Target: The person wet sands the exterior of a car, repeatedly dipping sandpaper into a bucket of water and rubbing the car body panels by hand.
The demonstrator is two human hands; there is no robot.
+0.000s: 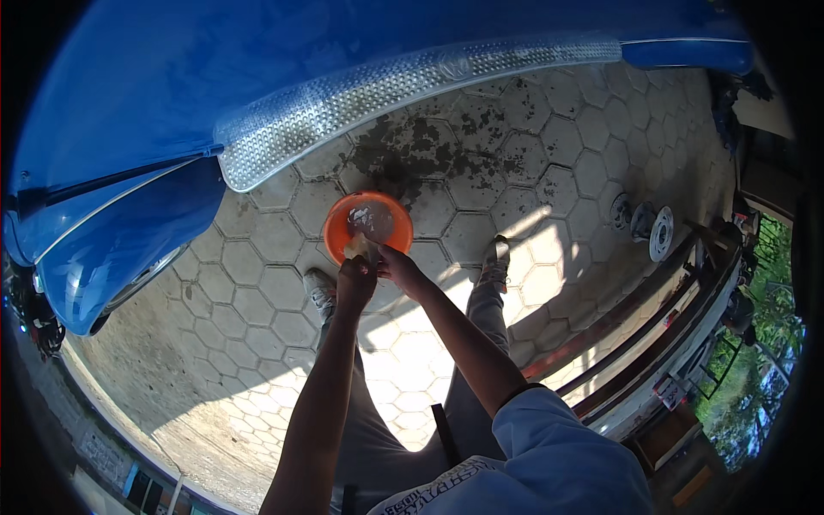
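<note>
An orange bucket (pixel 404 222) stands on the hexagonal pavers just beyond my feet, with greyish liquid and some white foam inside. Over its near rim my left hand (pixel 358 275) grips a yellowish-tan cloth or sponge (pixel 362 248); which of the two it is cannot be told. My right hand (pixel 394 267) holds the same piece from the right side, its fingers partly hidden. The blue body panel of a vehicle (pixel 193 77) spans the top of the view, with a dimpled metal footboard (pixel 335 106) along its edge.
A blue fender (pixel 129 232) with a wheel beneath it curves down at left. Several metal wheel hubs or rims (pixel 661 233) lie on the paving at right, near long dark metal beams (pixel 637 322). Dark wet patches (pixel 418 138) mark the pavers beyond the bucket. My shoes stand either side.
</note>
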